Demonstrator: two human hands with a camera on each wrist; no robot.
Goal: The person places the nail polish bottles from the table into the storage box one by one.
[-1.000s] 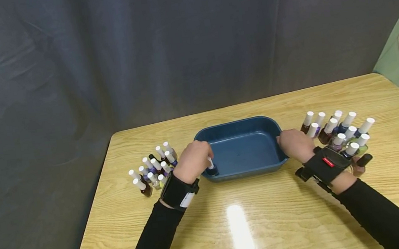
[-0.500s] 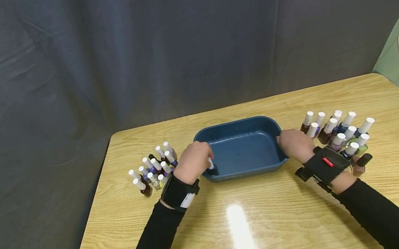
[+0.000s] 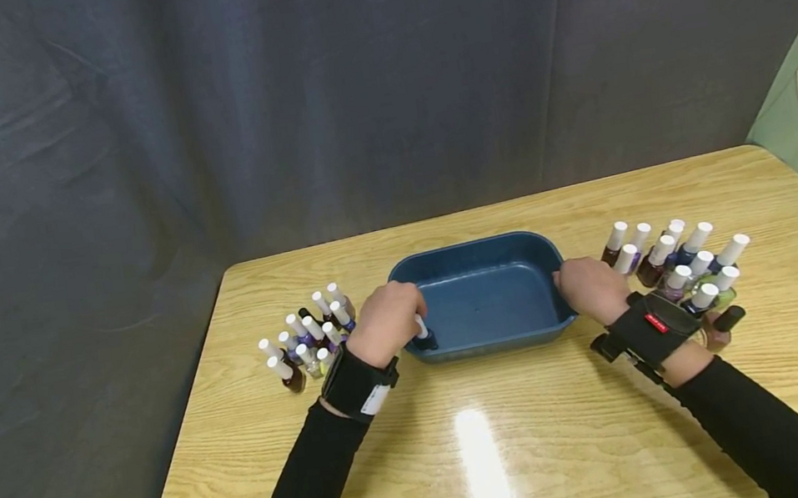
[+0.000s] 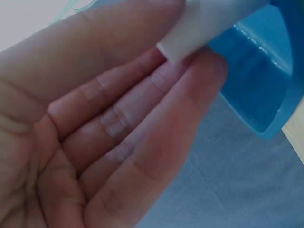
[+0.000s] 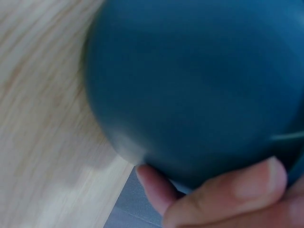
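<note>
A dark blue plastic tub (image 3: 477, 244) stands in the middle of the wooden table. My left hand (image 3: 389, 318) holds a dark nail polish bottle with a white cap (image 3: 422, 333) just inside the tub's near left corner. In the left wrist view the white cap (image 4: 209, 23) lies against my fingers (image 4: 142, 123), with the tub's rim (image 4: 256, 85) behind. My right hand (image 3: 587, 285) grips the tub's right rim. The right wrist view shows the tub's outer wall (image 5: 190, 80) with my fingers (image 5: 228, 194) curled under it.
Several white-capped polish bottles (image 3: 308, 337) stand in a cluster left of the tub. Another cluster of bottles (image 3: 673, 263) stands to its right, behind my right wrist. A dark curtain hangs behind the table (image 3: 472, 458).
</note>
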